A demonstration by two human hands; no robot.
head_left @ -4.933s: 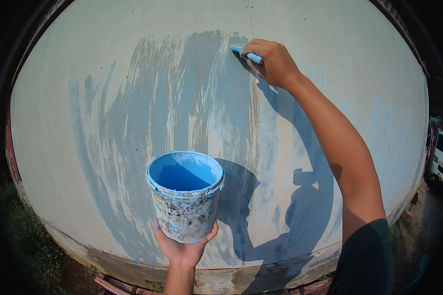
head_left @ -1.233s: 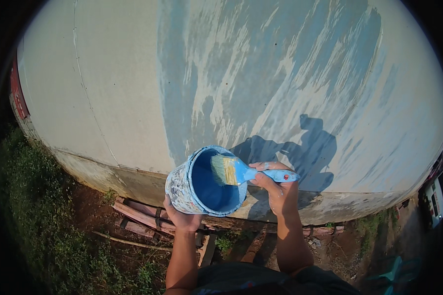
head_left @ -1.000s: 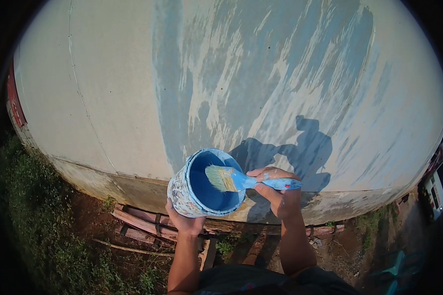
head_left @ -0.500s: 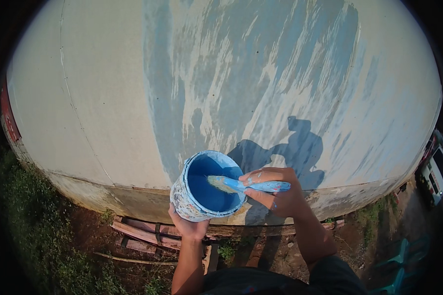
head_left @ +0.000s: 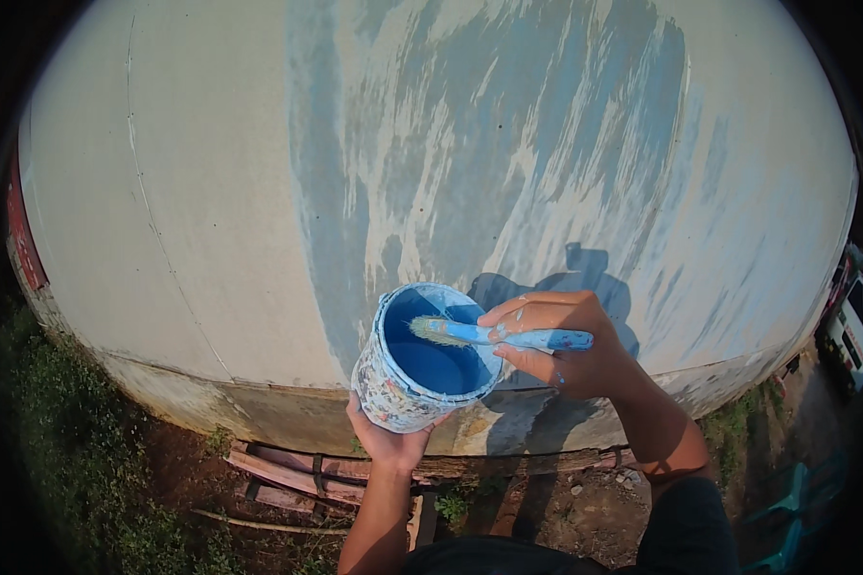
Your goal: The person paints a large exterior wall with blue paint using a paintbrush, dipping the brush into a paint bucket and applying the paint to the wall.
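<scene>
While the paint can [head_left: 414,369] hides the left hand's [head_left: 393,443] palm, bristles show.

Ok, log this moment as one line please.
left hand: holds paint bucket from below | right hand: holds paintbrush, bristles over bucket | wall: partly painted blue

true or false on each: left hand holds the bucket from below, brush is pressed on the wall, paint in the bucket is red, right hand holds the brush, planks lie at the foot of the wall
1. The left hand holds the bucket from below: true.
2. The brush is pressed on the wall: false, its bristles are over the bucket's open top.
3. The paint is red: false, it is blue.
4. The right hand holds the brush: true.
5. Planks lie at the foot of the wall: true.
</scene>
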